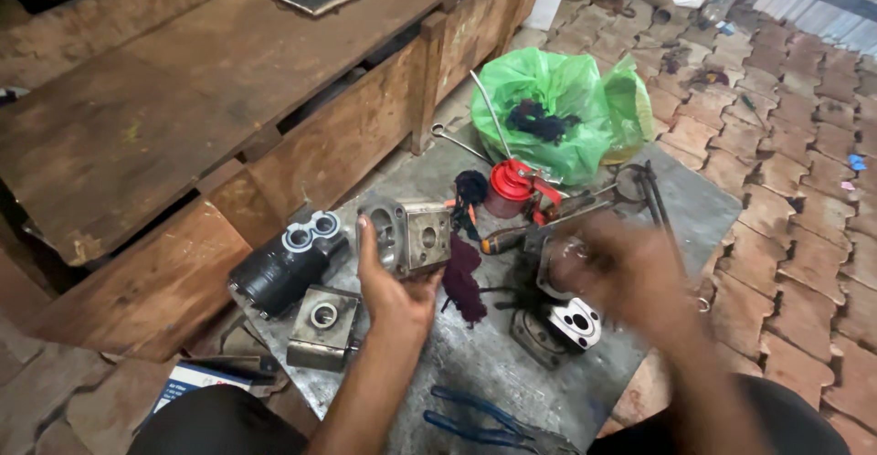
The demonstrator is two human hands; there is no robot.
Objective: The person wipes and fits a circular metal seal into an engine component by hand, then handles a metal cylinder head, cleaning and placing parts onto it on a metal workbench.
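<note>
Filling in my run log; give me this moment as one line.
left hand: grips metal housing block | right hand: blurred, above parts on steel plate | blue pliers: near edge

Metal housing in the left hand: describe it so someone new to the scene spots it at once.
Start at the grey metal sheet on the paved floor beside the wooden bench. Near its left middle, the left hand props up a blocky grey metal housing. Unlike the black cylindrical unit and the square block lying to its left, it is held upright, bored faces showing.
</note>
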